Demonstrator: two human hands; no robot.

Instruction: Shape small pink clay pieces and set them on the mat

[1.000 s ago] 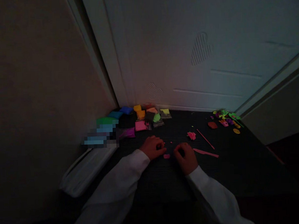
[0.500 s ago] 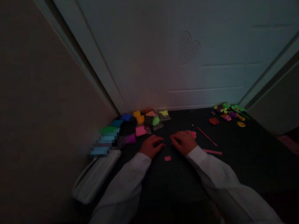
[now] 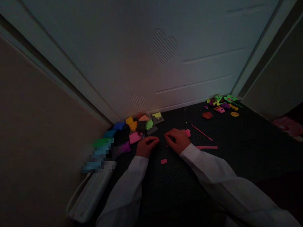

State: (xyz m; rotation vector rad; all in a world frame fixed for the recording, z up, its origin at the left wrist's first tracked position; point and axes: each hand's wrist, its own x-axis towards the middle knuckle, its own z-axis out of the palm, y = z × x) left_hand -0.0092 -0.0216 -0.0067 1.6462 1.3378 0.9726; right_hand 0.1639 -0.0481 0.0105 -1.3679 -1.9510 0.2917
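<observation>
Left hand (image 3: 147,147) and right hand (image 3: 177,141) face each other over the dark counter (image 3: 166,189), a small gap between them! Fingers narrowed on both, too dim to tell whether the tips meet or pinch anything. The flat pink piece (image 3: 163,161) lies on the counter, nearer the person; the bumpy pink cluster (image 3: 188,133) peeks out behind the right hand, the pink stick (image 3: 202,133) just beyond.
</observation>
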